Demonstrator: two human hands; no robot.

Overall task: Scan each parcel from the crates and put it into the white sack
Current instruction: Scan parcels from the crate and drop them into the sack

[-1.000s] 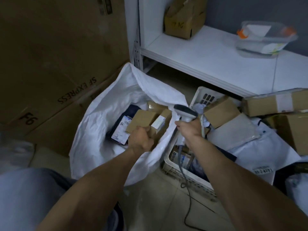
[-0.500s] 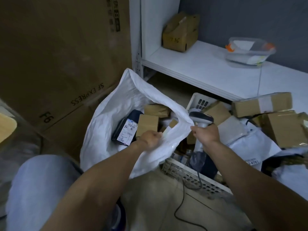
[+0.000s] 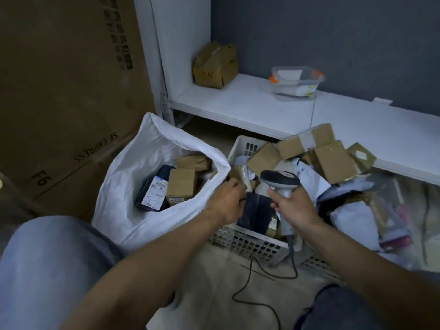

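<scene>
While parcels (image 3: 181, 186) lie in the sack (image 3: 123, 186), the crate (image 3: 240, 239) is heaped; left hand (image 3: 227, 202) reaches in, grip unclear, right hand (image 3: 295, 208) grasps the scanner (image 3: 279, 178).

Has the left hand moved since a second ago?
Yes: the left hand has gone right, out of the white sack and over the crate.

Both bare forearms extend forward and converge. The left hand (image 3: 227, 198) lies knuckles up with fingers curled downward, its grasp hidden. The right hand (image 3: 294, 208) is wrapped round the handle of the barcode scanner (image 3: 279, 178).
</scene>
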